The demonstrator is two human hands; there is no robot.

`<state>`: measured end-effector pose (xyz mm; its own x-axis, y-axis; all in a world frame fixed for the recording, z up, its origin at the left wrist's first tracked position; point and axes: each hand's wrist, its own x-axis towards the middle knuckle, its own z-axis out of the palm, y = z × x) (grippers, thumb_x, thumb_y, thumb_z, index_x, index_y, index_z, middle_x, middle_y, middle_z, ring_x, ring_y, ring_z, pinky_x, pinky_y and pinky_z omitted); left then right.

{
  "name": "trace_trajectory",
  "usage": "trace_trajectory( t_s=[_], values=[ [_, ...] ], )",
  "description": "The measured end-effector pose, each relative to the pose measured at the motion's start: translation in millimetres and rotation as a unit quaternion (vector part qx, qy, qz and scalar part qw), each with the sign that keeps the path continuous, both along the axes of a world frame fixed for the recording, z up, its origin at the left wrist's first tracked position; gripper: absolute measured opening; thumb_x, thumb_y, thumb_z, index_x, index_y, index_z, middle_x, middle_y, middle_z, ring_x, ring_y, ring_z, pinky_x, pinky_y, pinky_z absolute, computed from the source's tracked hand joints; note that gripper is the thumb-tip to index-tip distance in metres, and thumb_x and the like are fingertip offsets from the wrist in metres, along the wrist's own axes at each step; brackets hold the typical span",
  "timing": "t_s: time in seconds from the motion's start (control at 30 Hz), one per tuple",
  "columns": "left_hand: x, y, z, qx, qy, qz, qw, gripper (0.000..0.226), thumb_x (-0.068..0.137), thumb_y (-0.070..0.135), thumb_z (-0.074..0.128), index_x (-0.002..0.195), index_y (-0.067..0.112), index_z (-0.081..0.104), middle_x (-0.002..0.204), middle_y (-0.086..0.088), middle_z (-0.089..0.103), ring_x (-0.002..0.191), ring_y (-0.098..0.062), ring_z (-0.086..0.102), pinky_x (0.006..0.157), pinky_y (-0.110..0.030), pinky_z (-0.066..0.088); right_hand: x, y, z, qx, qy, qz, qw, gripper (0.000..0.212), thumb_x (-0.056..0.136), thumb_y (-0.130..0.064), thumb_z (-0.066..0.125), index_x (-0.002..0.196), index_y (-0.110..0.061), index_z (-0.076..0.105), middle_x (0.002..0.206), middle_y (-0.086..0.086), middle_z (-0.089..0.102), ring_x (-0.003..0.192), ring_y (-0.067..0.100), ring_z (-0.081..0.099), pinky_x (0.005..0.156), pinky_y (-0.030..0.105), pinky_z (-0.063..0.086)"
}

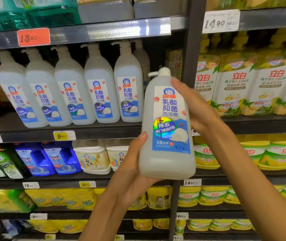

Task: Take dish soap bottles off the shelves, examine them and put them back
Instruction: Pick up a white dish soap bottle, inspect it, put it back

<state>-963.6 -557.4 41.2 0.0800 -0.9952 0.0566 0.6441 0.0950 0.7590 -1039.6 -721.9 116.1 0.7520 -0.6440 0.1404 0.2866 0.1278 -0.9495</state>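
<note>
Head view shows your left hand point(131, 164) cupping the dish soap bottle point(167, 129) underneath while your right hand point(194, 108) grips behind, label facing you for reading.

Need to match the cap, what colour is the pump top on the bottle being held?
White, on the translucent pale plastic soap bottle; pump top, head view.

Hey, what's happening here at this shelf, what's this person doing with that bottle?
A person stands at a shop shelf holding one clear dish soap bottle in both hands. The left hand cups its base from below, and the right hand holds its upper side near the white pump top. The label faces the camera, so it looks like they are examining it. Five matching bottles stand in a row on the shelf to the left, with a gap at the row's right end.
</note>
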Motion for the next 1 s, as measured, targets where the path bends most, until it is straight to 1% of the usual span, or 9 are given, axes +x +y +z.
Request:
trace_trajectory(
  t_s=[0.03, 0.13, 0.23, 0.37, 0.47, 0.63, 0.73, 0.83, 1.0],
  values=[
    [1, -2, 0, 0.014, -0.044, 0.03, 0.998, 0.045, 0.071, 0.045, 0.073, 0.109, 0.022, 0.072, 0.116, -0.009, 0.069, 0.108, -0.024, 0.066, 0.082, -0.041, 0.058, -1, 1, 4, -0.041, -0.012, -0.021, 0.999, 0.019, 0.097, -0.033, 0.052, 0.1, -0.016, 0.062, 0.076, -0.001, 0.075, 0.07, 0.014, 0.073, 0.059, 0.025, 0.058],
    [2, -12, -1, 0.076, -0.191, 0.136, 0.969, 0.056, 0.068, 0.051, 0.075, 0.116, 0.022, 0.064, 0.107, -0.004, 0.073, 0.098, -0.018, 0.07, 0.073, -0.031, 0.059, -3, 9, 11, -0.172, -0.026, -0.077, 0.982, 0.014, 0.097, -0.031, 0.054, 0.111, -0.028, 0.054, 0.076, -0.009, 0.074, 0.073, 0.009, 0.073, 0.057, 0.018, 0.054],
    [4, -22, -6, 0.057, -0.258, 0.196, 0.944, 0.063, 0.057, 0.057, 0.069, 0.111, 0.024, 0.061, 0.098, 0.001, 0.075, 0.09, -0.015, 0.072, 0.064, -0.025, 0.058, -6, 12, 9, -0.25, -0.051, -0.085, 0.963, 0.029, 0.096, -0.026, 0.054, 0.123, -0.032, 0.045, 0.087, -0.011, 0.072, 0.08, 0.008, 0.073, 0.06, 0.016, 0.054],
    [11, -34, -13, 0.01, -0.28, 0.261, 0.924, 0.061, 0.055, 0.054, 0.069, 0.109, 0.028, 0.058, 0.094, 0.011, 0.075, 0.086, -0.01, 0.072, 0.06, -0.018, 0.055, -10, 8, 17, -0.316, -0.078, -0.049, 0.944, 0.049, 0.096, -0.019, 0.052, 0.14, -0.023, 0.032, 0.107, -0.015, 0.066, 0.095, 0.008, 0.07, 0.069, 0.019, 0.056],
    [22, -48, -12, -0.011, -0.317, 0.291, 0.902, 0.057, 0.056, 0.052, 0.069, 0.107, 0.031, 0.056, 0.092, 0.017, 0.074, 0.086, -0.004, 0.071, 0.06, -0.014, 0.054, -9, 1, 20, -0.337, -0.094, -0.025, 0.937, 0.053, 0.095, -0.014, 0.053, 0.14, -0.023, 0.027, 0.11, -0.027, 0.063, 0.105, 0.007, 0.066, 0.075, 0.02, 0.056],
    [36, -73, -17, -0.007, -0.337, 0.322, 0.885, 0.061, 0.06, 0.043, 0.069, 0.116, 0.029, 0.052, 0.102, 0.01, 0.07, 0.094, -0.003, 0.068, 0.063, -0.015, 0.054, 5, -7, 16, -0.373, -0.075, -0.081, 0.921, 0.076, 0.072, -0.029, 0.081, 0.13, -0.035, 0.032, 0.12, -0.017, 0.05, 0.109, 0.0, 0.059, 0.079, 0.018, 0.054],
    [36, -84, -35, 0.01, -0.302, 0.313, 0.901, 0.053, 0.06, 0.045, 0.07, 0.109, 0.031, 0.056, 0.094, 0.014, 0.074, 0.09, -0.007, 0.071, 0.061, -0.016, 0.055, 21, -15, 5, -0.349, -0.06, -0.122, 0.927, 0.07, 0.069, -0.037, 0.073, 0.128, -0.034, 0.036, 0.115, -0.019, 0.052, 0.102, 0.002, 0.062, 0.076, 0.019, 0.055],
    [43, -93, -45, 0.035, -0.27, 0.313, 0.91, 0.053, 0.057, 0.047, 0.07, 0.106, 0.032, 0.057, 0.091, 0.017, 0.074, 0.087, -0.009, 0.072, 0.059, -0.018, 0.055, 36, -25, -6, -0.322, -0.038, -0.134, 0.936, 0.065, 0.075, -0.034, 0.071, 0.129, -0.032, 0.035, 0.113, -0.016, 0.053, 0.096, 0.001, 0.064, 0.071, 0.016, 0.055],
    [62, -116, -36, 0.045, -0.265, 0.335, 0.903, 0.047, 0.058, 0.045, 0.067, 0.102, 0.03, 0.058, 0.085, 0.013, 0.074, 0.083, -0.007, 0.072, 0.056, -0.017, 0.055, 60, -40, -1, -0.333, -0.016, -0.177, 0.926, 0.06, 0.086, -0.03, 0.067, 0.134, -0.032, 0.032, 0.129, 0.001, 0.051, 0.106, 0.012, 0.062, 0.079, 0.021, 0.056]
  ],
)
